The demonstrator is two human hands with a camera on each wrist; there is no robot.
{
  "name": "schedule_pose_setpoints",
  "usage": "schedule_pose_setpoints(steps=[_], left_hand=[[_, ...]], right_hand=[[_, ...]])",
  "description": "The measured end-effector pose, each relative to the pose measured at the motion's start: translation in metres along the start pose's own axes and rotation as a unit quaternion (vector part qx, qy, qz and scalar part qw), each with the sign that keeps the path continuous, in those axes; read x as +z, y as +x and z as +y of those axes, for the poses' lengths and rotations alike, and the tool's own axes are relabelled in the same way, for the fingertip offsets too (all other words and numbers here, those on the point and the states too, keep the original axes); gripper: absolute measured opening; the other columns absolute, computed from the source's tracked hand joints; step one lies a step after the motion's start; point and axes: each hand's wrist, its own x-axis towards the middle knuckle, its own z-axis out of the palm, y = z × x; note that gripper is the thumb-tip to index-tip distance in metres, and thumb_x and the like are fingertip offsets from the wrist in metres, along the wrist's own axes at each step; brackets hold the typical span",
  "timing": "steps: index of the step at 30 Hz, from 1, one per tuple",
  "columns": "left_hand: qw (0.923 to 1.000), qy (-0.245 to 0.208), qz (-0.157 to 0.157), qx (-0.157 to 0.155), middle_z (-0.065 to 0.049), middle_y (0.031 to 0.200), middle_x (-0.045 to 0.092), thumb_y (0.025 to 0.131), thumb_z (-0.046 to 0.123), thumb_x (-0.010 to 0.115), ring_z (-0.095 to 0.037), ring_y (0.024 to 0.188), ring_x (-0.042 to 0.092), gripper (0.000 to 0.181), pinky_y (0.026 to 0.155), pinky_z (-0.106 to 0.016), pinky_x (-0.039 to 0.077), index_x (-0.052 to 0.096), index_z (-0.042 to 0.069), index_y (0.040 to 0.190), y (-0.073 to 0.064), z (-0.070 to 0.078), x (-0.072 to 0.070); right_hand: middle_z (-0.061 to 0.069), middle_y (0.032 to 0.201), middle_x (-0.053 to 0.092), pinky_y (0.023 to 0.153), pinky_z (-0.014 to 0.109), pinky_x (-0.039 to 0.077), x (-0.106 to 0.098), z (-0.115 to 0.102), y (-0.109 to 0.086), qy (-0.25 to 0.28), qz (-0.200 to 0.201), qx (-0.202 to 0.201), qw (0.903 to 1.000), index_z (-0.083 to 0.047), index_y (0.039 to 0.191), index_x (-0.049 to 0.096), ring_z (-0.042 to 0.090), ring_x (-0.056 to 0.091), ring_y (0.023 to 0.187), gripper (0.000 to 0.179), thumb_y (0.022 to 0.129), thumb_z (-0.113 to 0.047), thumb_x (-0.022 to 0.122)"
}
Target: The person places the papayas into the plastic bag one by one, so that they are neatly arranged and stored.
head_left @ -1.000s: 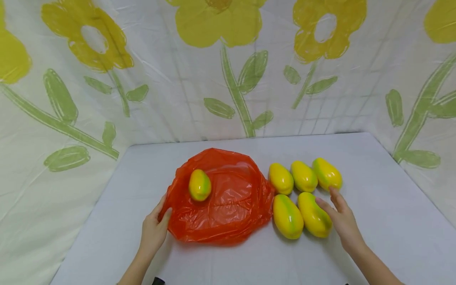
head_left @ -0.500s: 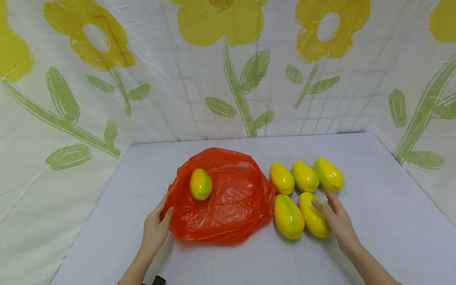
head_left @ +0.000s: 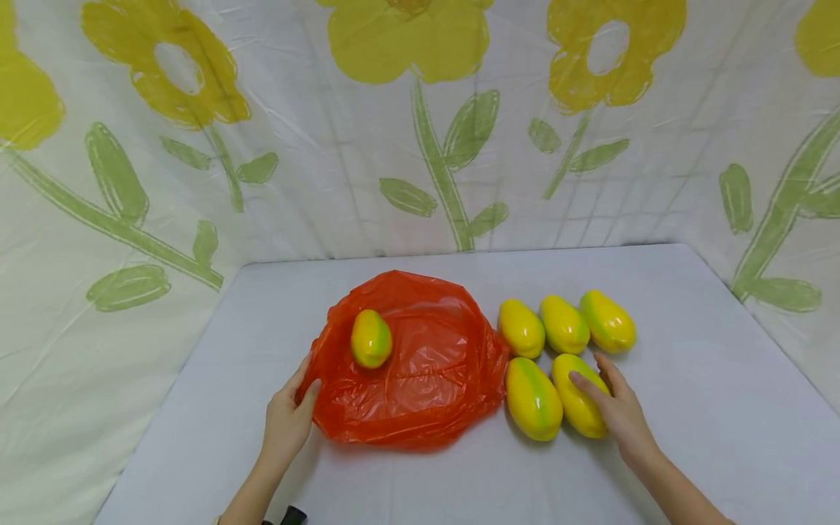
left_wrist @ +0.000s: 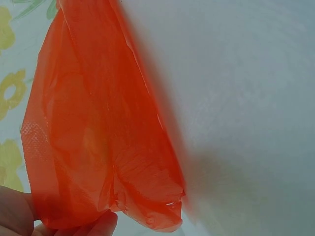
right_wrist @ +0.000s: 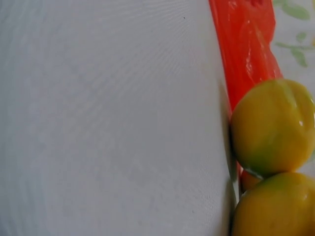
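- Left hand pinches the left edge of the crinkled red plastic bag.
- A glossy yellow-green oval fruit lies inside it.
- Right hand has its thumb over the near-right fruit of five beside the bag; I cannot tell whether it grips.

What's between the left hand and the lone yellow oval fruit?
In the head view, only the red plastic bag, its edge in the left hand.
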Motion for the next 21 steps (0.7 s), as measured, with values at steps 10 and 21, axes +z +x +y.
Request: schedule_pose_setpoints(steps=[10,21], left_hand=[[1.0,0.0,-0.001,0.001,-0.028,0.142,0.044,0.099,0.0,0.051,-0.043,0.13,0.043,0.048,0.099,-0.046,0.042,0.038,-0.008,0.144,0.0002,-0.0004,-0.0003],[0.9999,0.007,0.0,0.008,-0.028,0.142,0.044,0.098,-0.002,0.051,-0.043,0.13,0.043,0.048,0.099,-0.047,0.042,0.038,-0.007,0.144,0.0002,0.0002,-0.0001]], right_hand=[[0.021,0.161,0.001,0.113,0.066,0.004,0.0015,0.0034,0.0014,-0.015,-0.008,0.001,0.9999,-0.008,0.156,-0.003,0.043,0.0,0.145,0.09,0.097,-0.043,0.055],[0.023,0.16,0.004,0.112,0.067,0.008,0.0013,0.0039,0.0011,-0.031,-0.014,0.001,0.9994,-0.006,0.156,0.002,0.046,0.003,0.144,0.087,0.098,-0.045,0.053]])
